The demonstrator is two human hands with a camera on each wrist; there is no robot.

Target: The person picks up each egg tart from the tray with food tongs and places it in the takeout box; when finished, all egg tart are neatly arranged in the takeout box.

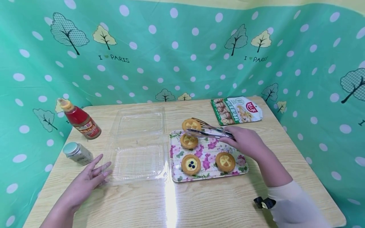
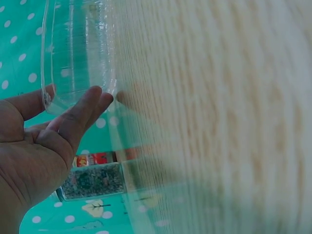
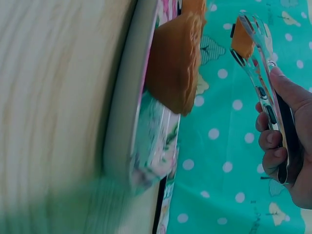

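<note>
Metal tongs (image 1: 209,131) are gripped in my right hand (image 1: 246,142), their arms around a tart (image 1: 191,125) at the far left corner of the floral tray (image 1: 178,179). In the right wrist view the tongs (image 3: 261,73) hold a tart (image 3: 242,40) between their tips, off the tray. Three other tarts lie on the tray, one with blueberries (image 1: 191,164). My left hand (image 1: 85,182) has its fingers extended at the left edge of the clear plastic container (image 1: 137,161); in the left wrist view the fingers (image 2: 83,112) are beside its corner, contact unclear.
A red sauce bottle (image 1: 82,122) and a jar with a pale green lid (image 1: 78,153) stand on the left. Behind the tray lies a food packet (image 1: 236,110). The container's lid half (image 1: 139,122) lies open toward the back. Patterned cloth surrounds the table.
</note>
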